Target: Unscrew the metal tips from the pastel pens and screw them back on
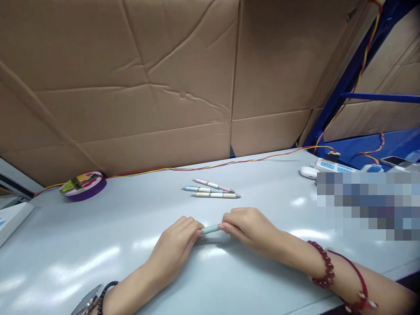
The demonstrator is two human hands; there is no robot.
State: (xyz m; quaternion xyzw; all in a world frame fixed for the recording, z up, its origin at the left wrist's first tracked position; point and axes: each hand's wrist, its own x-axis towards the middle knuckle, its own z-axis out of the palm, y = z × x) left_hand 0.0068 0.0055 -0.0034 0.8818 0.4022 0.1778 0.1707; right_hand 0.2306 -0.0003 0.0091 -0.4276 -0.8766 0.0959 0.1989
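Between my two hands is a pale green pen (210, 229), held just above the table. My left hand (179, 240) pinches its left end, and my right hand (251, 225) grips its right end, so both ends are hidden by fingers. Beyond the hands lie three pens close together: a pink and white pen (213, 185), a light blue pen (203, 189) and a cream-coloured pen (216, 195). Their tips point to the right.
A round purple box (87, 192) stands at the back left of the white table (124, 218). Red and yellow wires (197, 167) run along the back edge, before cardboard (164, 109). At right are a power strip (334, 166), a white device (307, 172) and a blue frame (341, 87).
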